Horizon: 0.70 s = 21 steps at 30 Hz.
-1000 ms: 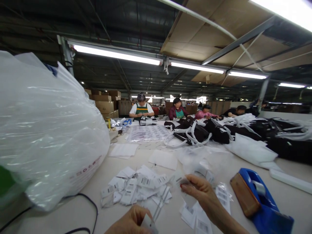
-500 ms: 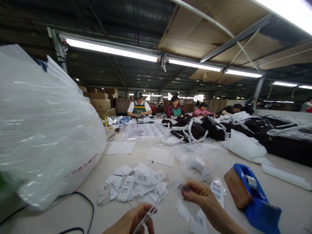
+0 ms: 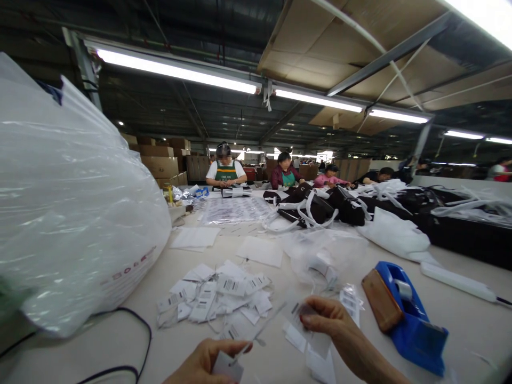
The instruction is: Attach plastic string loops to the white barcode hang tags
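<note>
Since a second ago both hands sit lower in view: right hand (image 3: 328,320) pinches a clear sleeve (image 3: 298,314), left hand (image 3: 208,362) grips a tag (image 3: 228,367) (its strap slants up-right), the sleeve nearer the right.

A big clear plastic bag (image 3: 68,213) sits on the left of the table (image 3: 472,314). A black cable (image 3: 132,341) curls out from under it. A blue tape holder (image 3: 412,320) sits on the right, with a long white stick (image 3: 456,280) just behind it. Flat white sheets (image 3: 260,250) lie in the middle. Farther back are black bags with white straps (image 3: 316,208) and a white pouch (image 3: 396,237). 4 people (image 3: 285,172) work at the far end. Brown boxes (image 3: 162,162) are stacked behind them. Long lights (image 3: 176,69) shine above.
</note>
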{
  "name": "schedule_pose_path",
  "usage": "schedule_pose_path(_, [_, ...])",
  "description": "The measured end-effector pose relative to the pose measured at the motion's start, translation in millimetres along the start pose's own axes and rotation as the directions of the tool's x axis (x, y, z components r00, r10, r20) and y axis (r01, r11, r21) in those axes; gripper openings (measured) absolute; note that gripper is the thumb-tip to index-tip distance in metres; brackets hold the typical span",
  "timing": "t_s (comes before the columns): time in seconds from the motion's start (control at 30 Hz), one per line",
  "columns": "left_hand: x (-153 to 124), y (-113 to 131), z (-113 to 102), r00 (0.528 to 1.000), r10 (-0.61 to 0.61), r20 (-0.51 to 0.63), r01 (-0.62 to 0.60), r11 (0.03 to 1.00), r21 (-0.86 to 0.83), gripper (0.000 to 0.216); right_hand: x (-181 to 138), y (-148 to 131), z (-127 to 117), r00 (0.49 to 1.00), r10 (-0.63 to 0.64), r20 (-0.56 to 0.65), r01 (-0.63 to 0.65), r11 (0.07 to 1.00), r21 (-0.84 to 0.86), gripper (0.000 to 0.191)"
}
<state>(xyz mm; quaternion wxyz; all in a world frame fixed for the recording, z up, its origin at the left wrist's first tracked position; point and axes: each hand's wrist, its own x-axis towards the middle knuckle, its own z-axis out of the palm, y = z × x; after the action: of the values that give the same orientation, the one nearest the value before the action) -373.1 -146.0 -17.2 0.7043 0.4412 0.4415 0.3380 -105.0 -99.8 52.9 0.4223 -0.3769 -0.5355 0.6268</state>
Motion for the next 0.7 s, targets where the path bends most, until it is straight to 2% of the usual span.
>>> schedule_pose_path(0.07, [1,1,3,0.999,0.05,-0.019,-0.051,0.998,-0.031,0.066,-1,2,0,1.0,0.027,0.0,-0.027,0.999,0.042,0.01])
schedule_pose_path(0.2, [-6,10,12,0.994,0.104,0.031,-0.1,0.988,-0.118,0.045,-4,9,1,0.996,0.094,0.011,-0.094,0.984,0.153,0.011])
schedule_pose_path(0.4, [-16,20,23,0.99,0.136,-0.034,-0.14,0.961,-0.237,0.034,-9,22,3,0.99,0.137,0.042,-0.143,0.971,0.193,0.017])
schedule_pose_path(0.6, [-21,25,27,0.999,0.035,0.002,-0.033,0.942,-0.333,0.03,-16,28,5,0.979,0.193,0.07,-0.203,0.958,0.201,0.018])
schedule_pose_path(0.7, [-20,22,28,0.999,0.029,0.02,-0.021,0.941,-0.337,0.03,-19,30,8,0.976,0.204,0.069,-0.214,0.953,0.213,0.018])
